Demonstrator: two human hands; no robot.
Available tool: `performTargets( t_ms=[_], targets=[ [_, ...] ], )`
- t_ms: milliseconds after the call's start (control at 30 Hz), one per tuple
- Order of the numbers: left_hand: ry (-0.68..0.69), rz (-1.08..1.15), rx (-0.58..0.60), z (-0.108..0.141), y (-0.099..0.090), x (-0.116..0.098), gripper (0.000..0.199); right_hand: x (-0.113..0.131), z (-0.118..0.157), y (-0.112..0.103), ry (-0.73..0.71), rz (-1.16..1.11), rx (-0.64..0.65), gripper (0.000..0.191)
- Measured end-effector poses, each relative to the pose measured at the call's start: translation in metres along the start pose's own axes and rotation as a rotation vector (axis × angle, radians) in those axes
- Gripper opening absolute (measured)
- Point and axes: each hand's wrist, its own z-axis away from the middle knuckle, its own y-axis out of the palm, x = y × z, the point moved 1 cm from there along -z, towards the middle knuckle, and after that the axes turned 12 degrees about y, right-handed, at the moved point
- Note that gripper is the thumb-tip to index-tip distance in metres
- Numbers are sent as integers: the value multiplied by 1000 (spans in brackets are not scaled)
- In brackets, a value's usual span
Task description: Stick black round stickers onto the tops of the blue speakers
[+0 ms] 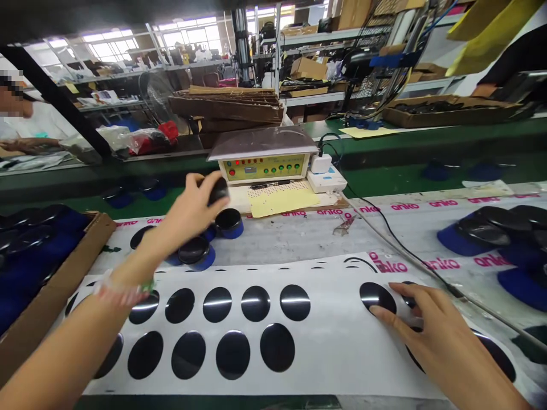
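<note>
My left hand is closed on a black-topped round part, raised a little above the bench. Just below it stand similar blue cup-shaped parts with glossy black tops, among them one blue cup and another blue cup. My right hand is at the right of a white sheet bearing rows of black round stickers. Its thumb and forefinger pinch at the edge of one black round sticker. Whether that sticker is lifted from the sheet I cannot tell. More stickers lie partly hidden under this hand.
A cardboard box of blue cups stands at left. More blue cups are grouped at right. Behind sits a control box with lit buttons, beside a white power strip. A cable crosses the bench. Another person's arm shows far left.
</note>
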Motion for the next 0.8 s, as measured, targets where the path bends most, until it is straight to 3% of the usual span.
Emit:
performTargets(
  t_ms=[67,133,200,267,367,467,533,700,767,800],
  targets=[
    [-112,-39,22,-45,8,42,62,4,1,3,-34,-19,30,71],
    [-191,-46,53,-73,20,70,53,7,1,3,-46,-11,75,66],
    [-227,-38,95,-84,29,84,50,11,1,1,-31,14,116,63],
    [-232,-39,111,-82,29,83,51,15,0,-2,-10,42,152,60],
    [-113,-32,98,-63,21,58,52,22,-2,-4,-7,33,170,55],
    [143,44,210,-35,20,20,48,24,-6,-3,-43,19,198,50],
    [227,82,254,-13,24,-1,51,21,-10,0,-59,27,213,48],
    [216,157,44,55,25,-63,53,6,-22,9,-110,2,209,47],
    [266,369,-4,90,26,-97,49,2,-24,11,-139,-9,174,45],
    [274,491,25,106,28,-114,53,2,-23,12,-158,-13,149,44]
  ],
)
